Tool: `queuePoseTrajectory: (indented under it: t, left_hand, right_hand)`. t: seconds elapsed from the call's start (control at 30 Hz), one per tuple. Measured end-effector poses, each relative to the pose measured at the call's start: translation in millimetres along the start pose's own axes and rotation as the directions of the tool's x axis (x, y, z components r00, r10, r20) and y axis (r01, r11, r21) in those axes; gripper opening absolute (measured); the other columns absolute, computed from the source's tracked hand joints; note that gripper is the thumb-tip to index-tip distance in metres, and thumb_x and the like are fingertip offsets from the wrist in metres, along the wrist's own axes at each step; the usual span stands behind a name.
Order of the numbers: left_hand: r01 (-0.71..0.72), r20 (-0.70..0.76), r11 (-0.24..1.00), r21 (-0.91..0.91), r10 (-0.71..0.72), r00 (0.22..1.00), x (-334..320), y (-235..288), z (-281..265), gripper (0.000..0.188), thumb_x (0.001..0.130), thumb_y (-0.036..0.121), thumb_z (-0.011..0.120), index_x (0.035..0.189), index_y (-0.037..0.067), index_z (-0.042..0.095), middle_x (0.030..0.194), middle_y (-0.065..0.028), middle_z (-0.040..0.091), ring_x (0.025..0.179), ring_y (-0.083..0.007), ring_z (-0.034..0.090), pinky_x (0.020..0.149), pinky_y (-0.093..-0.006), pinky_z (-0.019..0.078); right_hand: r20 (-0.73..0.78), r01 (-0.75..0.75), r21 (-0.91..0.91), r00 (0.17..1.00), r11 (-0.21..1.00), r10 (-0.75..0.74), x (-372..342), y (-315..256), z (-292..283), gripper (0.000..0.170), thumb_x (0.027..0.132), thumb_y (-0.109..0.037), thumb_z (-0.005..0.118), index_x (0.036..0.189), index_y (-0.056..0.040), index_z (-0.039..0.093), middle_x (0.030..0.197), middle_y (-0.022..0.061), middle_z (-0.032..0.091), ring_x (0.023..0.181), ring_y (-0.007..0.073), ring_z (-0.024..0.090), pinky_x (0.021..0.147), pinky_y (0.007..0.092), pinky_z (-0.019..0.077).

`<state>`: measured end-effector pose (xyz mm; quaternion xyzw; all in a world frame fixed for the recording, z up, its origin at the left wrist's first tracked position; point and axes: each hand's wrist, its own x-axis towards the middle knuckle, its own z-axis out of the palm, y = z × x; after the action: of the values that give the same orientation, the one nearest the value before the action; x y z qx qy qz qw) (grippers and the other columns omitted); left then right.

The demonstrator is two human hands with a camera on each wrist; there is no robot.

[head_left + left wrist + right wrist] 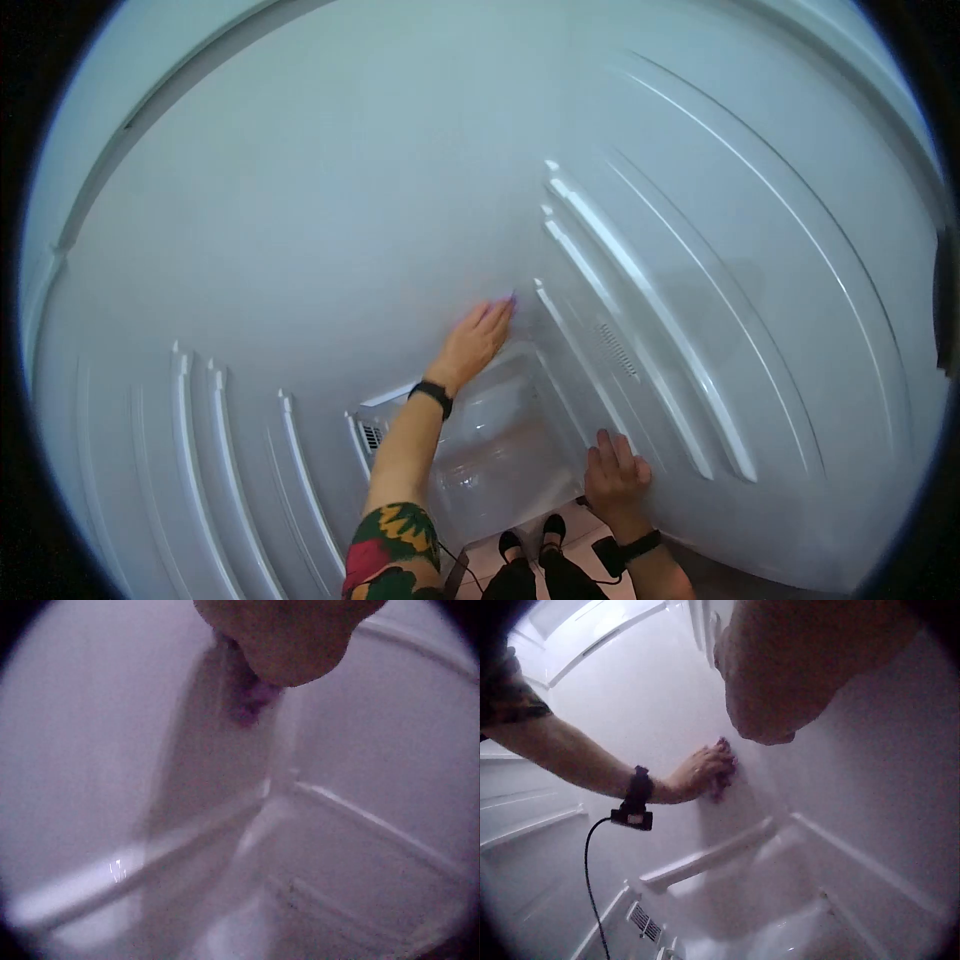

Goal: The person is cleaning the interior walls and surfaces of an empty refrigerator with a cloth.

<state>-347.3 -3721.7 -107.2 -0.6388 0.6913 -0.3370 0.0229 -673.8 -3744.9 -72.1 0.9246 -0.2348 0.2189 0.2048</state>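
My left hand (474,345) holds a bunched purple cloth (718,793) against the smooth back wall (380,200) of a white refrigerator interior, close to the right corner. Most of the cloth is hidden under the fingers; a purple edge shows past the fingertips in the head view. My right hand (615,480) rests with extended fingers on the lower right side wall (660,420), beside the end of a shelf rail. It holds nothing. In the right wrist view, part of the right hand (802,667) looms dark at the top.
Raised shelf rails (640,280) run along the right wall, and matching rails (225,440) line the left. A stepped ledge (705,859) juts out below the left hand. Vent grilles (372,435) sit low. A cable (589,877) hangs from the left wrist strap. Feet (530,540) stand below.
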Motion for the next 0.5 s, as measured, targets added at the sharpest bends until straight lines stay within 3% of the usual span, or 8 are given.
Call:
queuePoseTrajectory:
  t: [0.07,0.13,0.2,0.27,0.33,0.37,0.43,0.5]
  left_hand:
    - [0.018,0.108,0.999,-0.028,-0.015,0.994,-22.9,-7.6,-10.0,0.035,0.077,0.014,0.05,0.11,0.001,0.054,0.123,-0.0114,0.048,0.12,-0.025,0.039,0.098,-0.0443,0.0306]
    - [0.288,-0.109,0.947,-0.145,-0.304,0.946,-32.4,-36.3,-48.6,0.036,0.076,0.013,0.052,0.111,0.005,0.054,0.123,-0.0111,0.049,0.122,-0.0252,0.038,0.1,-0.0487,0.0277]
    - [0.437,-0.338,0.897,0.057,-0.395,0.854,-45.8,-75.5,-77.4,0.034,0.077,0.012,0.054,0.111,0.007,0.055,0.126,-0.0131,0.046,0.125,-0.0263,0.035,0.101,-0.0514,0.0247]
    - [0.613,-0.541,0.789,-0.037,-0.531,0.652,-52.0,-110.5,-112.9,0.035,0.078,0.012,0.053,0.113,0.005,0.053,0.13,-0.0164,0.042,0.126,-0.0299,0.033,0.103,-0.0514,0.0213]
    - [0.761,-0.701,0.632,-0.146,-0.609,0.372,-41.9,-132.7,-142.7,0.036,0.079,0.011,0.053,0.114,0.005,0.051,0.131,-0.0188,0.039,0.125,-0.0339,0.033,0.102,-0.0525,0.0219]
    - [0.76,-0.699,0.633,-0.147,-0.61,0.374,-34.3,-134.1,-140.2,0.036,0.079,0.011,0.053,0.114,0.005,0.051,0.131,-0.0188,0.039,0.125,-0.0339,0.033,0.102,-0.0525,0.0219]
    - [0.752,-0.777,0.6,-0.273,-0.599,0.196,-15.0,-125.1,-128.6,0.038,0.078,0.01,0.054,0.115,0.003,0.05,0.13,-0.0197,0.039,0.124,-0.0365,0.033,0.103,-0.0516,0.0225]
    - [0.675,-0.667,0.726,-0.131,-0.568,0.482,-23.6,-104.4,-89.8,0.036,0.076,0.009,0.055,0.111,0.001,0.052,0.13,-0.0174,0.041,0.121,-0.0353,0.038,0.101,-0.0493,0.0269]
  right_hand:
    - [-0.016,0.002,0.016,1.0,1.0,-0.002,3.9,0.9,-1.2,0.008,0.076,-0.018,0.057,0.076,-0.0139,0.064,0.109,-0.0003,0.059,0.107,0.0143,0.044,0.079,0.0307,0.0262]
    - [-0.034,0.007,0.044,0.999,0.999,-0.005,2.6,-1.2,-2.4,0.008,0.076,-0.017,0.056,0.075,-0.0138,0.064,0.109,-0.0001,0.059,0.107,0.0146,0.045,0.079,0.031,0.0261]
    - [-0.045,-0.037,0.11,0.998,0.993,0.042,0.8,-2.4,-1.6,0.009,0.076,-0.014,0.055,0.075,-0.0129,0.063,0.109,0.0007,0.059,0.108,0.0156,0.044,0.08,0.0315,0.0264]
    - [-0.024,-0.027,0.118,0.999,0.993,0.03,4.0,-0.1,-7.3,0.009,0.076,-0.014,0.055,0.076,-0.0124,0.063,0.109,0.0011,0.059,0.109,0.016,0.044,0.082,0.0321,0.0264]
    - [0.001,-0.022,0.119,1.0,0.993,0.022,3.5,-0.9,-9.8,0.009,0.076,-0.013,0.054,0.076,-0.0118,0.063,0.11,0.0015,0.059,0.11,0.0165,0.043,0.083,0.0327,0.0264]
    - [0.002,-0.025,0.122,1.0,0.992,0.025,2.3,-1.4,-7.7,0.009,0.076,-0.014,0.054,0.077,-0.0117,0.063,0.11,0.0016,0.058,0.111,0.0166,0.043,0.084,0.0332,0.0262]
    - [0.009,-0.031,0.116,1.0,0.993,0.03,1.6,-0.5,-5.5,0.01,0.076,-0.014,0.054,0.079,-0.0115,0.063,0.111,0.0018,0.058,0.111,0.0168,0.043,0.085,0.0337,0.026]
    - [0.02,-0.024,0.102,1.0,0.995,0.022,2.9,-1.3,-9.6,0.01,0.075,-0.015,0.055,0.08,-0.0118,0.063,0.112,0.0015,0.058,0.111,0.0164,0.043,0.085,0.0335,0.0255]
